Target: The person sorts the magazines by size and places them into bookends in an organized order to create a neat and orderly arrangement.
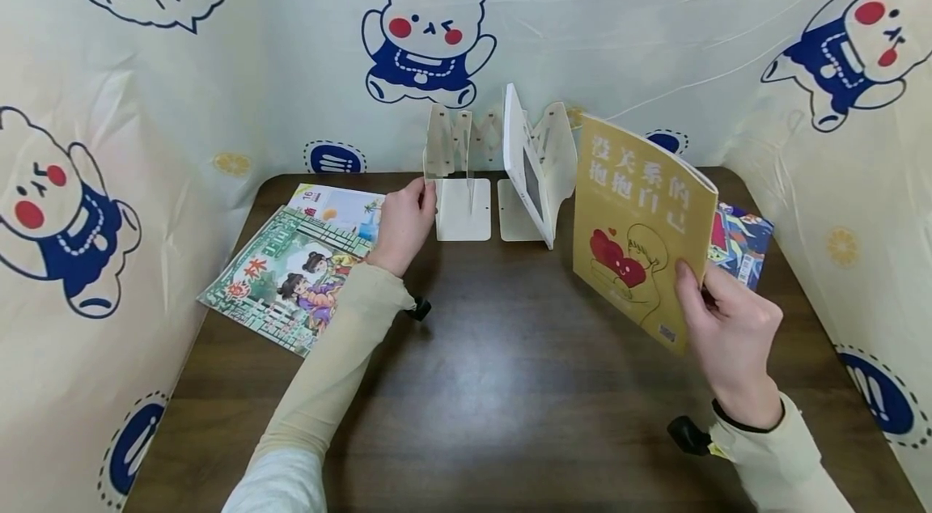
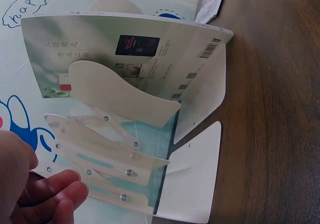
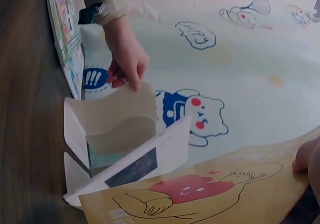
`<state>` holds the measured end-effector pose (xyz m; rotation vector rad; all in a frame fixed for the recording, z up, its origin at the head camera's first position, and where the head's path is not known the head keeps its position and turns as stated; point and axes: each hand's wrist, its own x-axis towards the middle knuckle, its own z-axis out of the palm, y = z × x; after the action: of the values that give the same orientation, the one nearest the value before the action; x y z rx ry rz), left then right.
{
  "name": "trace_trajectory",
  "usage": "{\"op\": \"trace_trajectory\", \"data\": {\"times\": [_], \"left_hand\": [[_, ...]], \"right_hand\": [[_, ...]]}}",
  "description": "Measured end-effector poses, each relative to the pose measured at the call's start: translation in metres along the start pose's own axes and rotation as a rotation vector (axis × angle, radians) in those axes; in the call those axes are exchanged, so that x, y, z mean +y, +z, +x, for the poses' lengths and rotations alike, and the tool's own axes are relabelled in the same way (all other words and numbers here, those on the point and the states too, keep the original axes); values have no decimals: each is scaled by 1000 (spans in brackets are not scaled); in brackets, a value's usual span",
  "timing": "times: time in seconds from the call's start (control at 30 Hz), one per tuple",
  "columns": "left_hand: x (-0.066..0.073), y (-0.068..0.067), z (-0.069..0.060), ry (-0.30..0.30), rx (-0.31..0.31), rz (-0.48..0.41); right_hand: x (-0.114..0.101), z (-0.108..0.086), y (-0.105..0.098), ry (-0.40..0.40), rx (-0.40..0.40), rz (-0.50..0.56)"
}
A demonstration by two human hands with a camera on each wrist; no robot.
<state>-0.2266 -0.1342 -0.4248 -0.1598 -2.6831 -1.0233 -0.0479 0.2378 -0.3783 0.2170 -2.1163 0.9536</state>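
Observation:
A cream expandable book rack (image 1: 463,214) with riveted crossed slats stands at the table's back. My left hand (image 1: 403,228) pinches the edge of its left end plate; the left wrist view shows thumb and fingers (image 2: 55,189) at that edge. One white-covered book (image 1: 518,153) leans upright in the rack's right part, its back cover with a barcode (image 2: 207,49) facing the left wrist camera. In my right hand (image 1: 731,339) is a yellow book (image 1: 619,197) with a red heart drawing, gripped by its lower right edge and raised to the right of the rack.
Overlapping picture books, a green one (image 1: 284,286) and a pale blue one (image 1: 342,205), lie at the table's left. A blue colourful book (image 1: 746,242) lies at the right, partly behind the yellow book. Printed cloth (image 1: 568,19) hangs behind the dark wooden table (image 1: 495,383).

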Motion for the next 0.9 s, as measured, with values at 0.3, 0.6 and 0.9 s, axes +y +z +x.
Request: {"op": "trace_trajectory", "data": {"times": [0.3,0.6,0.9], "left_hand": [[0,0,0,-15,-12,2],[-1,-1,1,23,17,15],[0,-3,1,8,-12,11]], "right_hand": [[-16,0,4,-89,-51,48],[-38,1,20,-168,-109,176],[-59,5,52,-227,-178,227]]}}
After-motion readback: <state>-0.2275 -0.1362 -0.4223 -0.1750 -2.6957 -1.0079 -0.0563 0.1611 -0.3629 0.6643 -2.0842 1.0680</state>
